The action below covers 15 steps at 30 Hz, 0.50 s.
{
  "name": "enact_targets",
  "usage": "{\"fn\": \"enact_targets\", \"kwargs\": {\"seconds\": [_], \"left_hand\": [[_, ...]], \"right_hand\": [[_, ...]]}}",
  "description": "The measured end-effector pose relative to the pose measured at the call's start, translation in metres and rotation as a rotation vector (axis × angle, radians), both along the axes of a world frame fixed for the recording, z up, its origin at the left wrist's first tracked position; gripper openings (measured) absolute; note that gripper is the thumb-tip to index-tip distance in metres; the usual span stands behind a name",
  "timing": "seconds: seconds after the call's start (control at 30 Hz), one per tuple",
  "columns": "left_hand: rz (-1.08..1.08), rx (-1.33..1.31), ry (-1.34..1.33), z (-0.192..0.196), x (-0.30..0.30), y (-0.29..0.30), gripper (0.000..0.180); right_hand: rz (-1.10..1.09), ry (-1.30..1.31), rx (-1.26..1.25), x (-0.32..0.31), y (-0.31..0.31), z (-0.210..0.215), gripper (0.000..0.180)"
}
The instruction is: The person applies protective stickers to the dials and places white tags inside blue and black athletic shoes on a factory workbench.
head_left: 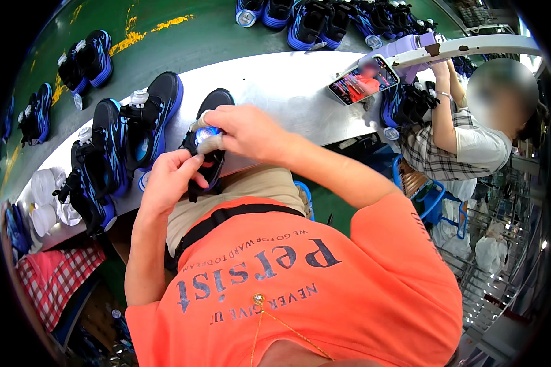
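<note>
On the bench edge in front of me a black and blue sneaker [218, 98] lies with its toe pointing away. My right hand [251, 131], with beige finger covers on thumb and index finger, pinches a small round piece [207, 134] that shines blue and white over the shoe's lacing. Against the near end of the same shoe, my left hand [170, 178] has thumb and index finger pressed together; what they hold is too small to make out. To the left stand black and blue sneakers [156, 116] with clear round plastic pieces [139, 98] on their laces.
Round clear plastic containers [44, 189] sit at the bench's left end. A phone [364, 79] leans on the right, by a curved machine arm [465, 46]. More shoes [95, 58] rest on the green surface [183, 40] beyond. A co-worker [465, 128] sits at right.
</note>
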State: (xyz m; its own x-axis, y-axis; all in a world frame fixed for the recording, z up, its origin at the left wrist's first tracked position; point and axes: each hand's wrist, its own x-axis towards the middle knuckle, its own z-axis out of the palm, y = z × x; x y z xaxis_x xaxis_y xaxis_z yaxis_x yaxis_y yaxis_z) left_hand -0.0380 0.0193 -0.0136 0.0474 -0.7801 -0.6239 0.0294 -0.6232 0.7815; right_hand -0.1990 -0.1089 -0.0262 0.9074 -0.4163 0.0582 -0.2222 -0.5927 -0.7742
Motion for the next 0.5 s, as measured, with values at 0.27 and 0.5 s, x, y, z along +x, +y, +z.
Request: {"fn": "enact_targets", "kwargs": {"seconds": [0.27,0.5], "left_hand": [[0.082,-0.024,0.051,0.0,-0.011,0.005,0.02],[0.08,-0.015,0.038,0.002,-0.011,0.004,0.022]], "right_hand": [[-0.012,0.107,0.047,-0.002,0.0,0.005,0.035],[0.035,-0.022,0.05,0.0,-0.007,0.005,0.033]]}}
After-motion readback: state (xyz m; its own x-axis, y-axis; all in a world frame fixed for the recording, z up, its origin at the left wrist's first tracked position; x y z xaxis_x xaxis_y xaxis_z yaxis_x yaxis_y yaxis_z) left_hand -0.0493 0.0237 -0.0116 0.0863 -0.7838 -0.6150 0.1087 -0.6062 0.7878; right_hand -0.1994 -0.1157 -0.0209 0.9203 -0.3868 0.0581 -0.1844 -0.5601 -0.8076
